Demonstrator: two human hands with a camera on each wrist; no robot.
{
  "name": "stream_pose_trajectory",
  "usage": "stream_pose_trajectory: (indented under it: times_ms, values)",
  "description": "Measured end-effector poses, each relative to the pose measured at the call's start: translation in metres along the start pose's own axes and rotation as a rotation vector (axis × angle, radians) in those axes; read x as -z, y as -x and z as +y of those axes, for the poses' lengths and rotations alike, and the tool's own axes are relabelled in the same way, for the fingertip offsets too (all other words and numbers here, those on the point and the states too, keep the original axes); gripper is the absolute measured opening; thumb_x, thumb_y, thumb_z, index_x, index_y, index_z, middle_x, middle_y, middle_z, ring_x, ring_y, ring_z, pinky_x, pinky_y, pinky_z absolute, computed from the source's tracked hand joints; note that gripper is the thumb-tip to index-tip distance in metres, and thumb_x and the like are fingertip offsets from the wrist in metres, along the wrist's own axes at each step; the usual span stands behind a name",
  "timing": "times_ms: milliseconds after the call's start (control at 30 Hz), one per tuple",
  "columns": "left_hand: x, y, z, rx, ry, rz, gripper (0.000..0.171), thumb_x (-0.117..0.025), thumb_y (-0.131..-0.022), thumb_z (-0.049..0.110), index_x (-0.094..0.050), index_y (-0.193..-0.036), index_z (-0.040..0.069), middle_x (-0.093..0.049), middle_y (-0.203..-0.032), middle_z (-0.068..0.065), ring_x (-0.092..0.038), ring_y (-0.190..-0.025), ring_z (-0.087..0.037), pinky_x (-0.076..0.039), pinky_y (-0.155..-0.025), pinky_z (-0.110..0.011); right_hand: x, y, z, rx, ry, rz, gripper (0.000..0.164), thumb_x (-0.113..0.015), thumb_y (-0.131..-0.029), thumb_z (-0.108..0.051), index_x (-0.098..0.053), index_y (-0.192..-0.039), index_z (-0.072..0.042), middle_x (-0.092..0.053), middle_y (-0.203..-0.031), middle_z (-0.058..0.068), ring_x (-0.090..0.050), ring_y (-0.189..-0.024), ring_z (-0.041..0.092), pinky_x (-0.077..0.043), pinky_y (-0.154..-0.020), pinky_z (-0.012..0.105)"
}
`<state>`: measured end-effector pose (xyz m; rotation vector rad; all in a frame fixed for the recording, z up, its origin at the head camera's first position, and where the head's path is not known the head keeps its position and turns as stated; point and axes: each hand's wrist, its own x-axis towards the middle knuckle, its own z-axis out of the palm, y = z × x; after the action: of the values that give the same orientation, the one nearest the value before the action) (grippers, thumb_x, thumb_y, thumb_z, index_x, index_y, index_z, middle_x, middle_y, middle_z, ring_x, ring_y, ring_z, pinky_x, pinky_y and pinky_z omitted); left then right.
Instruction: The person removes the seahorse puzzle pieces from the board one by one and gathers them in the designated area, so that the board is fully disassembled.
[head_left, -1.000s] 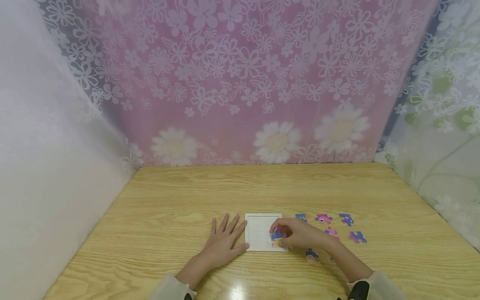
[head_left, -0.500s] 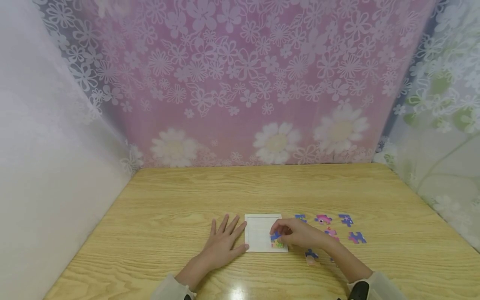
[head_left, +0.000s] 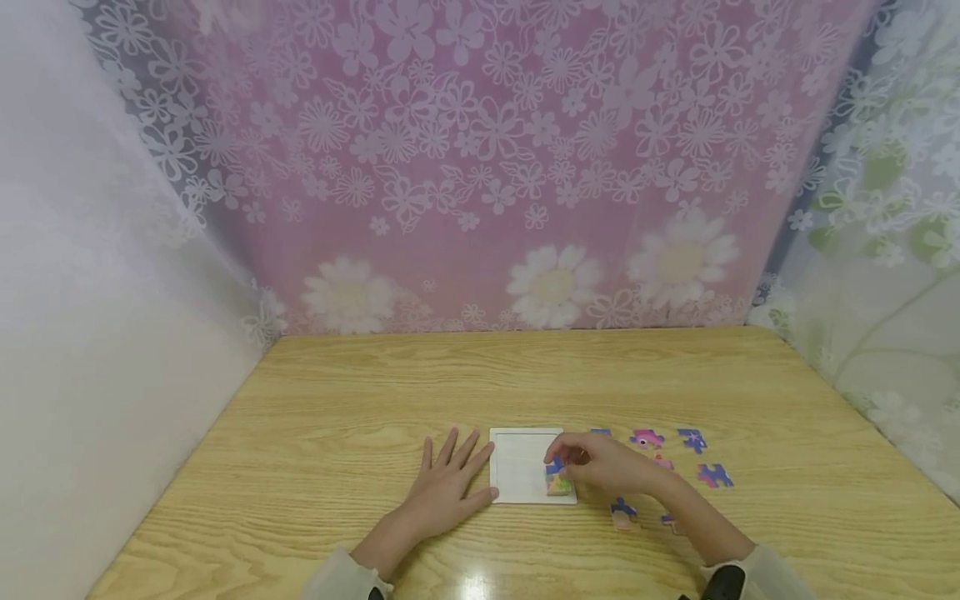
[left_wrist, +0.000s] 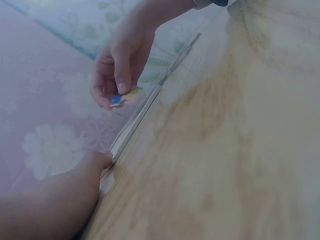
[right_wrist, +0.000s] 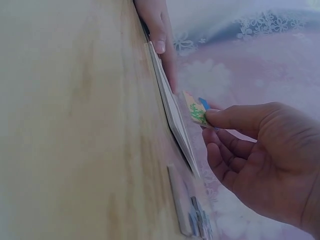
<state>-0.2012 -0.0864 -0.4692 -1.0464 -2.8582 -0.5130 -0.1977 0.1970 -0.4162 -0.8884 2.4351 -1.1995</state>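
Note:
My right hand [head_left: 603, 462] pinches a puzzle piece [right_wrist: 196, 111] between thumb and fingers. The piece is blue at one end and sandy yellow with green plant marks at the other. In both wrist views it hangs a little above the white puzzle frame [head_left: 517, 467], over the frame's right side. My left hand [head_left: 442, 492] lies flat with fingers spread on the table. Its thumb and index fingertip touch the left edge of the frame. In the left wrist view the thumb [left_wrist: 102, 159] rests at the frame's rim.
On the table to the right lie several loose pieces: a pink one with an eye [head_left: 647, 438], a blue one with a star [head_left: 692, 440], a blue-purple one [head_left: 716, 475] and a blue-and-tan one [head_left: 622, 514]. Others are partly hidden by the right forearm. A flowered curtain [head_left: 480, 167] hangs behind.
The right hand has shifted slightly right and up with the puzzle piece, which has turned a little and shows its thick front edge. The left hand and frame have stayed put.

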Motion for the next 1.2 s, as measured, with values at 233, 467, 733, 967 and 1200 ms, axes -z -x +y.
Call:
stream_pose_trajectory:
  times_ms: [233,467,733,967,1200]
  values:
    - [-0.001,0.0,0.0,-0.01,-0.004,0.006,0.065,-0.03,-0.094,0.056,-0.027,-0.146,0.016,-0.016,-0.15,-0.012,-0.003,-0.135,-0.039,0.004,-0.099,-0.063,0.01,0.011,0.003,0.052,0.056,0.035,0.015,-0.057,-0.091,-0.011,-0.06,-0.106,-0.009,-0.059,-0.092,0.0,-0.053,-0.08,0.014,-0.046,-0.07,0.027]
    - [-0.003,0.0,-0.001,-0.016,-0.002,0.012,0.065,-0.029,-0.094,0.056,-0.026,-0.146,0.016,-0.016,-0.15,-0.012,-0.003,-0.135,-0.039,0.004,-0.098,-0.064,0.021,0.03,0.0,0.038,0.068,0.067,0.016,-0.057,-0.092,-0.014,-0.059,-0.107,-0.008,-0.058,-0.097,0.0,-0.054,-0.084,0.014,-0.047,-0.072,0.028]
    - [-0.001,0.0,0.0,-0.01,-0.007,0.001,0.066,-0.028,-0.094,0.056,-0.025,-0.146,0.016,-0.016,-0.15,-0.012,-0.003,-0.135,-0.039,0.004,-0.099,-0.063,0.033,0.051,0.003,0.073,0.115,0.117,0.017,-0.057,-0.091,-0.008,-0.059,-0.108,-0.005,-0.059,-0.092,-0.005,-0.055,-0.08,0.013,-0.047,-0.069,0.027]
    - [0.0,0.0,0.001,-0.01,-0.005,-0.002,0.065,-0.03,-0.094,0.055,-0.026,-0.146,0.016,-0.016,-0.15,-0.012,-0.003,-0.135,-0.038,0.004,-0.099,-0.063,0.042,0.067,0.007,0.063,0.062,0.118,0.019,-0.055,-0.092,-0.008,-0.058,-0.11,-0.001,-0.059,-0.097,0.005,-0.055,-0.081,0.014,-0.048,-0.068,0.027]
    - [-0.001,0.0,-0.001,-0.003,-0.008,-0.007,0.066,-0.029,-0.094,0.057,-0.025,-0.147,0.017,-0.015,-0.151,-0.011,-0.002,-0.136,-0.037,0.005,-0.1,-0.062,0.047,0.079,0.01,0.033,0.041,0.131,0.018,-0.054,-0.093,-0.007,-0.057,-0.109,0.001,-0.059,-0.104,0.014,-0.058,-0.09,0.015,-0.05,-0.071,0.027]
